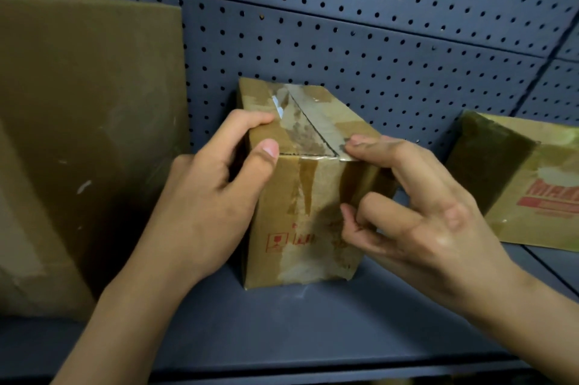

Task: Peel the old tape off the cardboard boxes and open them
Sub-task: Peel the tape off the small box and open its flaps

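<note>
Small cardboard box centre frame on the shelf, my left hand clamped round its upper left edge, my right hand touching the tape on top, pinching or pressing I cannot tell

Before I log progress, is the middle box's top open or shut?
Shut: the middle box flaps lie flat, meeting along a seam; old tape across them.

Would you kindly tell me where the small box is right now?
In the head view the small box stands mid-shelf before the pegboard, held between the left hand and right hand, a big box left of it.
</note>
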